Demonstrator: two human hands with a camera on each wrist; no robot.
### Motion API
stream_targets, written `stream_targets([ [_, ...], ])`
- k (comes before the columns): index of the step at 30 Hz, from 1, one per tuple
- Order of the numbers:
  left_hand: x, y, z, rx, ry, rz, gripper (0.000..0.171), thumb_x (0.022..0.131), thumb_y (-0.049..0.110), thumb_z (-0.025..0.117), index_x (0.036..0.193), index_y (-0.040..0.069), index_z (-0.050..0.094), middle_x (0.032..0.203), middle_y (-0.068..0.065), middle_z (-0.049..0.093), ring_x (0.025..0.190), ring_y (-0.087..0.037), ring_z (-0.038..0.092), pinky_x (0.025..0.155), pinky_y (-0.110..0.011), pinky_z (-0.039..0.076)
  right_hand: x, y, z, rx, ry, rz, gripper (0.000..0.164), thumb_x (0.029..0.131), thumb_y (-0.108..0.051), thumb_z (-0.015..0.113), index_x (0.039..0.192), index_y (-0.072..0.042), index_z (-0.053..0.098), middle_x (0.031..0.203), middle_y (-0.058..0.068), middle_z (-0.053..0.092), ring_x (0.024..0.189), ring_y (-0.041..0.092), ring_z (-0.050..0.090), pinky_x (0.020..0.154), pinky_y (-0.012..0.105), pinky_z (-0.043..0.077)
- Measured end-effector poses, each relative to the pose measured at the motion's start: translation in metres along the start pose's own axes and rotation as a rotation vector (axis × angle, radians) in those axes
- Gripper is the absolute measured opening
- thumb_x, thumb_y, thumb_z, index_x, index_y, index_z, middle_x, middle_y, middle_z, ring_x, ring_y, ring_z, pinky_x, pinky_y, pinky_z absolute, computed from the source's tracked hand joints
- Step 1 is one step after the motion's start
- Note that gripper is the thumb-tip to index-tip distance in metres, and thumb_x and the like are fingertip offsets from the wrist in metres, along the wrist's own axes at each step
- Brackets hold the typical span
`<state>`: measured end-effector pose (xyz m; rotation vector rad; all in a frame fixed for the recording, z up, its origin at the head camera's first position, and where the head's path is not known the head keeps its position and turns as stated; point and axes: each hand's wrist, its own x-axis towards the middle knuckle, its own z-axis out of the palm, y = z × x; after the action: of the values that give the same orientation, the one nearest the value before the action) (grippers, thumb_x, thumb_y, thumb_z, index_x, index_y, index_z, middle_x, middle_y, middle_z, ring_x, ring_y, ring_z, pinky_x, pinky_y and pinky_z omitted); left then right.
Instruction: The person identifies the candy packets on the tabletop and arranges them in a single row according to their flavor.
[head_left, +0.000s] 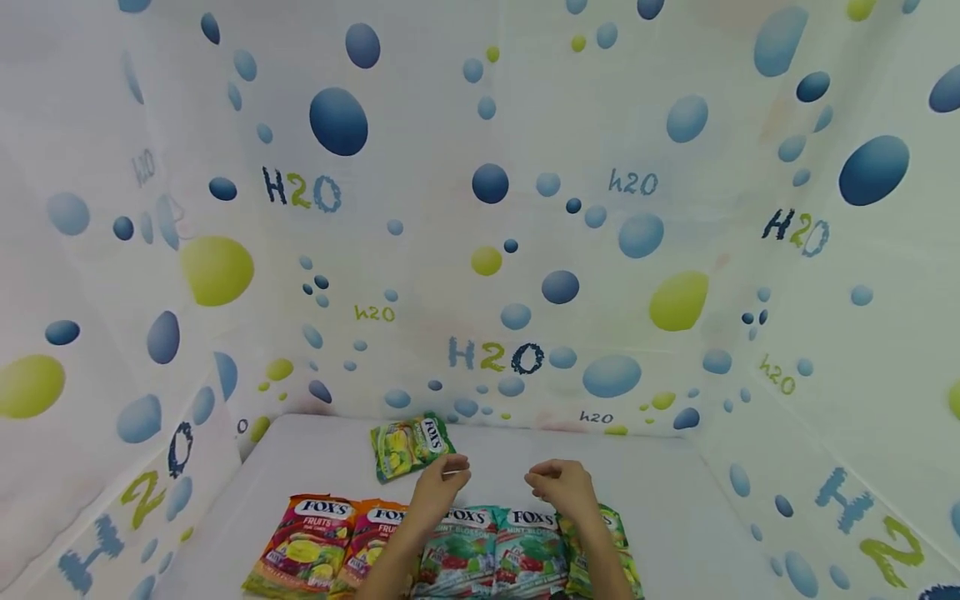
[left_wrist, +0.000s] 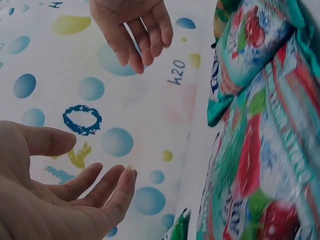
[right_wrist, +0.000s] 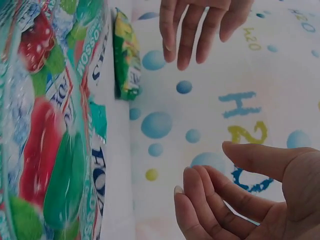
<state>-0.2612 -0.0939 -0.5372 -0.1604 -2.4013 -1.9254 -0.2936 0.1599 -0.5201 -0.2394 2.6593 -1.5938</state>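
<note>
My left hand (head_left: 438,485) hovers over the far part of the white table, just in front of a green-yellow Fox's candy bag (head_left: 408,447) lying aslant. Level with it, to the right, is my right hand (head_left: 564,488). Both hold nothing, fingers loosely bent and thumbs apart from them, as the left wrist view and right wrist view show. Below them lie two teal Mint Blossom candy bags (head_left: 459,554) side by side. Two red-orange Fruits candy bags (head_left: 303,542) lie to their left, one partly behind my left forearm. Another green-yellow candy bag (head_left: 618,550) is partly covered by my right forearm.
The white table (head_left: 697,517) is enclosed at the back and sides by a white sheet (head_left: 435,267) printed with blue and green drops and H2O lettering. The row of bags runs along the near side of the table.
</note>
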Motion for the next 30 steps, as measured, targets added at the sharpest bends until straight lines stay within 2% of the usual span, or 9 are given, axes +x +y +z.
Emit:
stream_targets([
  [4,0.005,-0.002,-0.011,0.028,0.043,-0.022,0.037,0.107,0.022,0.06,0.135,-0.002,0.06,0.132,-0.02,0.064,0.122,-0.041,0.061,0.1,-0.054,0.053,0.007,-0.003,0.011,0.009,-0.021,-0.024,0.029,0.095,-0.025,0.077,0.107,0.001,0.076,0.093,0.013,0.076,0.081,0.028,0.075,0.073,0.043,0.064],
  [10,0.009,-0.012,-0.032,0.05,0.11,-0.031,0.036,0.106,0.019,0.06,0.132,-0.004,0.061,0.13,-0.021,0.065,0.121,-0.041,0.062,0.101,-0.053,0.054,0.018,0.0,0.033,0.035,-0.1,-0.059,0.032,0.094,-0.024,0.078,0.108,0.005,0.074,0.092,0.01,0.075,0.08,0.03,0.075,0.07,0.038,0.064],
  [15,0.021,-0.02,-0.055,0.099,0.198,-0.07,0.035,0.105,0.022,0.06,0.129,-0.003,0.065,0.127,-0.02,0.067,0.117,-0.038,0.064,0.094,-0.049,0.056,0.037,-0.01,0.053,0.045,-0.18,-0.042,0.03,0.094,-0.022,0.078,0.109,0.005,0.073,0.093,0.009,0.074,0.084,0.038,0.075,0.073,0.043,0.064],
  [18,0.029,-0.025,-0.066,0.141,0.245,-0.116,0.036,0.104,0.024,0.06,0.128,-0.002,0.066,0.128,-0.021,0.066,0.118,-0.038,0.062,0.093,-0.05,0.054,0.049,-0.015,0.066,0.042,-0.211,-0.004,0.031,0.094,-0.022,0.078,0.11,0.005,0.073,0.095,0.01,0.074,0.084,0.034,0.076,0.073,0.041,0.065],
  [24,0.042,-0.034,-0.086,0.196,0.24,-0.18,0.042,0.104,0.023,0.057,0.134,-0.006,0.061,0.135,-0.027,0.061,0.125,-0.045,0.056,0.1,-0.057,0.049,0.066,-0.019,0.095,0.034,-0.204,0.069,0.035,0.091,-0.02,0.081,0.113,0.006,0.071,0.099,0.013,0.074,0.082,0.027,0.076,0.071,0.038,0.064],
  [30,0.047,-0.052,-0.102,0.25,0.245,-0.236,0.046,0.104,0.022,0.054,0.139,-0.008,0.056,0.138,-0.03,0.058,0.124,-0.045,0.057,0.102,-0.056,0.05,0.073,-0.016,0.116,-0.07,-0.157,0.087,0.043,0.088,-0.021,0.083,0.116,0.008,0.067,0.094,0.013,0.072,0.078,0.027,0.074,0.068,0.038,0.064],
])
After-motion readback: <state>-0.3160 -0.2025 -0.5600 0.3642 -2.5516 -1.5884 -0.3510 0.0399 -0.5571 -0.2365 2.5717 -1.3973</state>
